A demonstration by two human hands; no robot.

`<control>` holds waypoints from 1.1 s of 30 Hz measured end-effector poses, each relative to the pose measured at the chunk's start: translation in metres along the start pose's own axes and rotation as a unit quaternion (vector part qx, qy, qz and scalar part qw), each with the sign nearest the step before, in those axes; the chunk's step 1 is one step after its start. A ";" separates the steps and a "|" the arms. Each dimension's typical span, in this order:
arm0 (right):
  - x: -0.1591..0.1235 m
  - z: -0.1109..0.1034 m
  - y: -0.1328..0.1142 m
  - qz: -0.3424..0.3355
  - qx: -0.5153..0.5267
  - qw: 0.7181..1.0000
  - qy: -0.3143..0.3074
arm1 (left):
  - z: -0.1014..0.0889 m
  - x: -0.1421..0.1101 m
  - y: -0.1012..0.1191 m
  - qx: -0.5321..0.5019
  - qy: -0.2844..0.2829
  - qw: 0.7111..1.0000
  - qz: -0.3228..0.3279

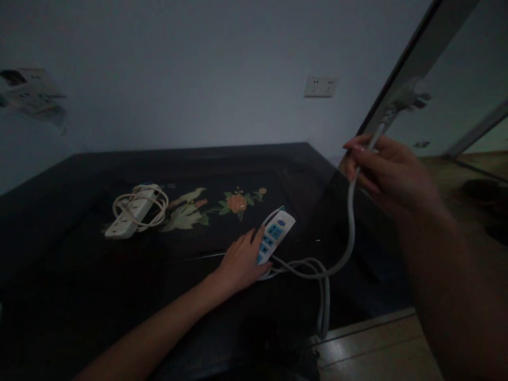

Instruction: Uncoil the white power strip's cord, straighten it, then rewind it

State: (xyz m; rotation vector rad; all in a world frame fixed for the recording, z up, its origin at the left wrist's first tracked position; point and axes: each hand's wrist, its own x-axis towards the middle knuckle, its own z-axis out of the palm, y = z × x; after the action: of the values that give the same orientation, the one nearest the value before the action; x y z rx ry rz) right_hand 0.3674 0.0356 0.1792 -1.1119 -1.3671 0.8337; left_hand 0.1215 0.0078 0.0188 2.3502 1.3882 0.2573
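My left hand (246, 256) is closed around the lower end of a white power strip with blue sockets (273, 233), which lies tilted on the dark tabletop (186, 296). Raised at the right, my right hand (387, 169) pinches the strip's pale cord (351, 217) just below its plug (413, 95). The plug is blurred, with its prongs pointing right. From that hand the cord curves down to loose loops beside the strip, and one loop hangs over the table's front edge.
A second white power strip (133, 211), wrapped in its cord, lies at the left on the table. Behind it, the wall holds a double socket (320, 87) and more sockets (34, 90) at far left. Tiled floor (369, 349) shows at lower right.
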 end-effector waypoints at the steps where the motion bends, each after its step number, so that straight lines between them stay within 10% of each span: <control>1: 0.006 -0.006 0.002 -0.005 -0.012 1.000 0.028 | 0.001 -0.002 -0.003 -0.009 -0.001 1.000 -0.006; 10: 0.018 -0.060 0.028 -0.068 -0.089 0.977 0.179 | -0.034 -0.011 -0.060 -0.323 0.046 0.945 -0.005; 19: 0.017 -0.074 0.065 -0.087 -0.103 0.959 0.250 | -0.045 -0.033 -0.097 -0.640 0.089 0.755 -0.109; 22: 0.021 -0.067 0.075 -0.065 -0.118 0.960 0.244 | -0.045 -0.034 -0.101 -0.662 0.107 0.733 -0.113; 33: 0.083 0.031 0.043 -0.073 -0.044 0.994 0.070 | -0.080 -0.034 -0.083 -0.266 0.017 0.956 0.123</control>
State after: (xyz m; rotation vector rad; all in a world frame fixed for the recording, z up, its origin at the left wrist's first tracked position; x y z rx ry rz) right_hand 0.3499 0.1303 0.1616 -1.1017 -1.3605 0.5833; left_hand 0.0109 0.0332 0.0571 2.0558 0.8878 0.6563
